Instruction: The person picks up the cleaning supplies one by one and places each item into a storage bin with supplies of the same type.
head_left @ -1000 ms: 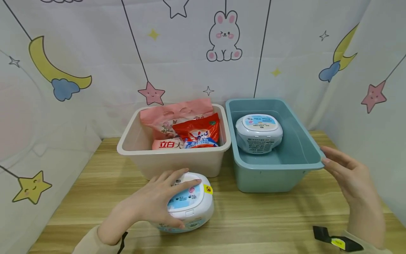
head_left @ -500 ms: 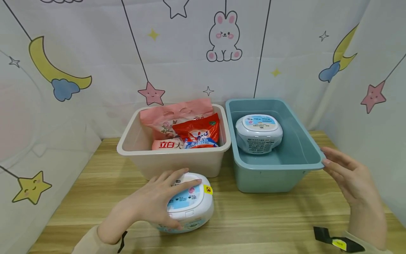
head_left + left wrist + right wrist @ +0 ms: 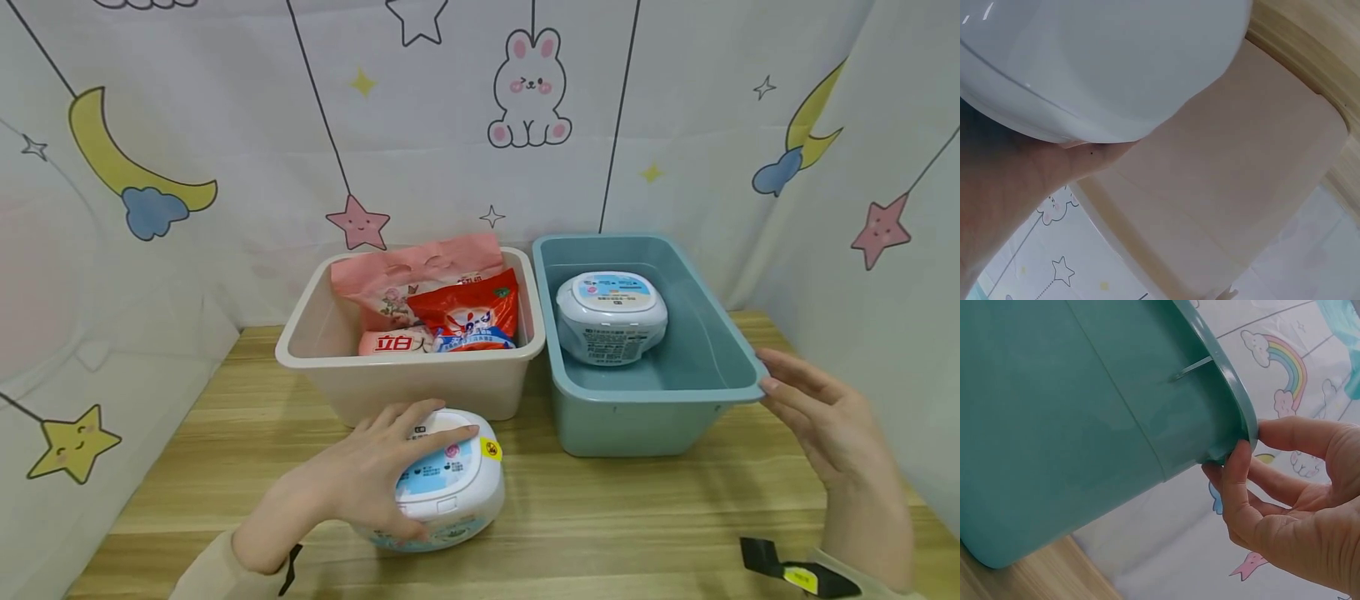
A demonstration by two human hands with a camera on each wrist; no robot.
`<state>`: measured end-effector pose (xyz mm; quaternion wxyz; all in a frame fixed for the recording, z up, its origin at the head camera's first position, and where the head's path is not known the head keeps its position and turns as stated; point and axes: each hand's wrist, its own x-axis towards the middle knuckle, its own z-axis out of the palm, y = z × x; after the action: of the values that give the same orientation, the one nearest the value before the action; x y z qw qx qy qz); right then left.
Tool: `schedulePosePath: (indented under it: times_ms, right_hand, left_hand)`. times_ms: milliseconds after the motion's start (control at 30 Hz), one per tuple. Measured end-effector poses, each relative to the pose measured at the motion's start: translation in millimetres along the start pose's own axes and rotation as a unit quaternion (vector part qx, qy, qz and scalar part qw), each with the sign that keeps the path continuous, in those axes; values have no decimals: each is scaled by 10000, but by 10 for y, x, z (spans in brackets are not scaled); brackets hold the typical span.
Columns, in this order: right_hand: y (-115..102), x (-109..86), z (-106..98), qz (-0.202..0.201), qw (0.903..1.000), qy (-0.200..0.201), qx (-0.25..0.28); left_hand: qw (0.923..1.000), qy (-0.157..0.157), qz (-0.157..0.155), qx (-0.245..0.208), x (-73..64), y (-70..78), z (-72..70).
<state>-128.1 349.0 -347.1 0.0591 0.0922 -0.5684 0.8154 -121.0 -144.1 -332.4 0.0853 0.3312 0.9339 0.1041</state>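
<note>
My left hand [image 3: 371, 471] grips a white lidded plastic tub [image 3: 480, 492] from above, thumb at its near side and fingers spread over the lid. A blue label and a yellow sticker mark this tub, which stands on the table before the cream bin. In the left wrist view, the white tub [image 3: 1116, 62] fills the upper left. My right hand [image 3: 840, 425] pinches the near right rim corner of a teal bin [image 3: 630, 429]. The right wrist view shows thumb and fingertips of that hand [image 3: 1310, 494] at the rim. A similar white tub [image 3: 611, 321] sits inside the teal bin.
The cream bin [image 3: 420, 379], left of the teal one, holds a pink bag [image 3: 442, 254] and a red laundry packet [image 3: 472, 308]. Both bins stand on the wooden table [image 3: 600, 525] near a patterned cloth backdrop [image 3: 435, 125], which also runs along the left and right sides.
</note>
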Motion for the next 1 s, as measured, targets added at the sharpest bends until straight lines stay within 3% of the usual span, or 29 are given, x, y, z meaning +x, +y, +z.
schedulePosePath:
  times_ms: [400,1000]
  right_hand:
    - [0,-12,11,57,10000,26,-28]
    - [-5,2,9,82,9998,78,-145]
  left_hand:
    - [9999,-64,-100,58,18,-13,-9]
    - [9995,101,259,136,63,-7,-13]
